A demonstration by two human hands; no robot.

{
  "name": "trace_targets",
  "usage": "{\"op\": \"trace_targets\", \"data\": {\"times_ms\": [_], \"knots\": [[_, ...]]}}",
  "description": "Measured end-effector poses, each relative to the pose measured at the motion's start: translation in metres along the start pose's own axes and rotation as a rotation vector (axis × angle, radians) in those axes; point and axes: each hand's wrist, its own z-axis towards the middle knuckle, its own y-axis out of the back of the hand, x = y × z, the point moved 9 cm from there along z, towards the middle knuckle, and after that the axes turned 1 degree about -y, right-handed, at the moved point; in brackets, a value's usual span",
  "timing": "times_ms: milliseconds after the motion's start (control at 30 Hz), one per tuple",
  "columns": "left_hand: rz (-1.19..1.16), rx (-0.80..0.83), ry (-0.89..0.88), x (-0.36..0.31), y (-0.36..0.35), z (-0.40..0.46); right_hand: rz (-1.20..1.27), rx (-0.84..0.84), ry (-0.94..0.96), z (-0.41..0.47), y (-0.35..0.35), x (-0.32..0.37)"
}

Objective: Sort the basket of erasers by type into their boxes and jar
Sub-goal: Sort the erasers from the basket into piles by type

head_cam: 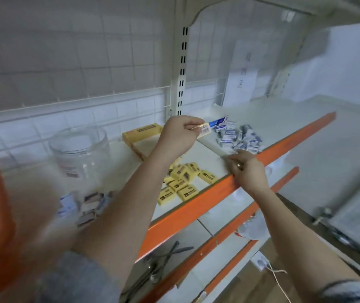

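Two hands up: left hand (180, 134) pinches white box (205, 129) behind yellow erasers (182, 182); right hand (247, 169) loosely curled, empty. Risk: box flap tears w/ hard pull.

My one camera sits on my head, close over the shelf (207, 162), looking forward and down; my arms enter from six o'clock, the back wall at twelve.
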Motion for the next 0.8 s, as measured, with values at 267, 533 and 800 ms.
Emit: {"op": "trace_targets", "data": {"times_ms": [267,533,800], "knots": [[0.093,0.116,0.01,0.0,-0.078,0.091,0.292,-0.2,-0.01,0.0,0.016,-0.04],[0.28,0.154,0.048,0.041,-0.13,0.12,0.436,-0.167,0.048,0.004,0.007,-0.051],[0.424,0.128,0.073,0.036,-0.01,0.005,0.37,-0.162,-0.046,0.003,0.007,-0.047]]}}
